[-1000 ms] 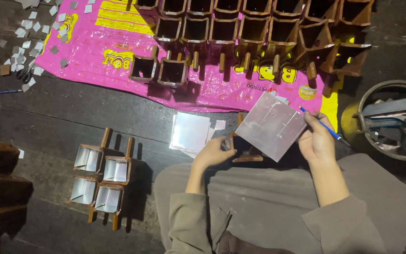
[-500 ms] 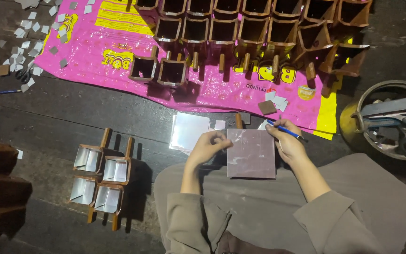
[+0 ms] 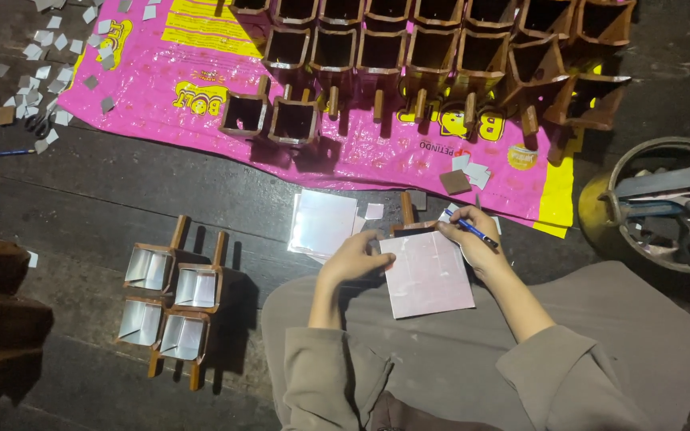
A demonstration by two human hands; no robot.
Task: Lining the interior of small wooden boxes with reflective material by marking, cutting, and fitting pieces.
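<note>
While four lined wooden boxes [image 3: 165,299] stand finished on the floor, marking of a shiny sheet [image 3: 429,275] goes on.
Left hand [image 3: 357,259] presses the sheet flat on a box in the lap; right hand [image 3: 473,239] fingers pinch a blue pen [image 3: 473,231] at its top edge. Many unlined boxes [image 3: 441,40] wait on the pink mat [image 3: 201,80], so most work appears left.

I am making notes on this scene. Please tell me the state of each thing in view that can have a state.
Left hand: flat, pressing the square sheet.
Right hand: gripping a blue pen.
Square sheet: lying flat.
Four lined boxes: open.
Unlined wooden boxes: open, empty.
</note>
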